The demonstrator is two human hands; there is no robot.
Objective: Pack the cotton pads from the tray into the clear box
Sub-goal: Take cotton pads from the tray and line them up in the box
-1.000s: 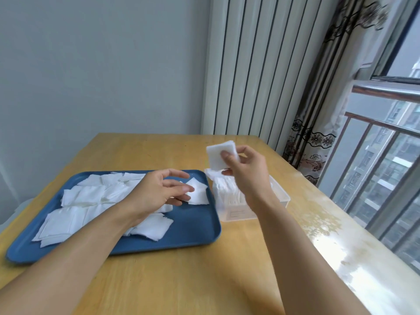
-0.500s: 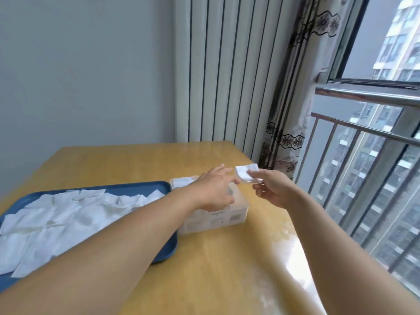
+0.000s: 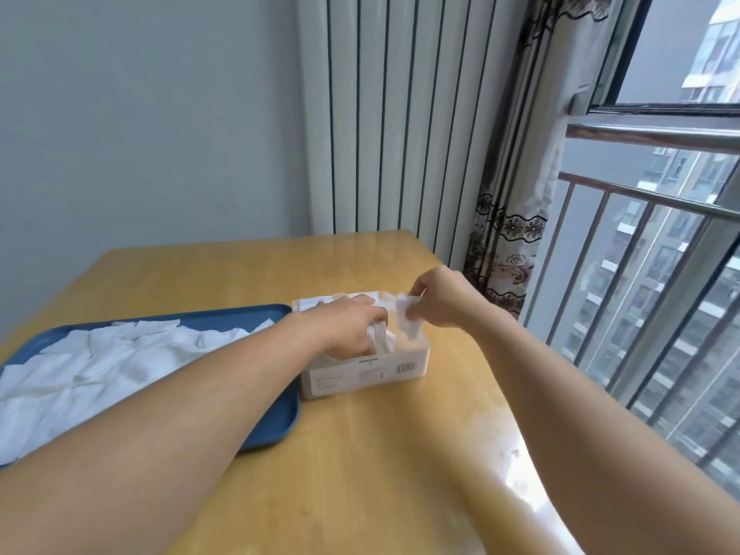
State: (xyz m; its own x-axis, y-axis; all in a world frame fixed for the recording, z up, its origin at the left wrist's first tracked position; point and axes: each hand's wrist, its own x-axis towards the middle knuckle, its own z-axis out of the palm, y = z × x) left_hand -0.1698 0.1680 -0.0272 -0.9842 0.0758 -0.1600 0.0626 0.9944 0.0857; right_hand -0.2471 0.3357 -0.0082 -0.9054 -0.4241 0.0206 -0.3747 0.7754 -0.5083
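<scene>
- Wooden surface [image 3: 360, 454], glossy along the right edge beside the window railing [image 3: 640, 202]; a patterned curtain [image 3: 516, 218] and a ribbed white panel [image 3: 392, 114] behind the far end.
- Blue tray [image 3: 276, 418] on the left part of the surface, partly crossed by the left forearm, its right edge just beside the box.
- Loose heap of white cotton pads [image 3: 100, 366] spread over most of the tray, overlapping one another.
- Clear box [image 3: 360, 374] standing open-topped right of the tray, a label and barcode on its near wall, white pads visible inside.
- Left hand [image 3: 348, 326] reaching down into the box, fingers curled among the pads there; cannot tell whether gripping or only pressing them.
- Right hand [image 3: 444, 298] above the box's right end, fingers pinching a single pad.
- Pinched cotton pad [image 3: 406, 318] hanging crumpled from those fingertips, over the box's right rim.
</scene>
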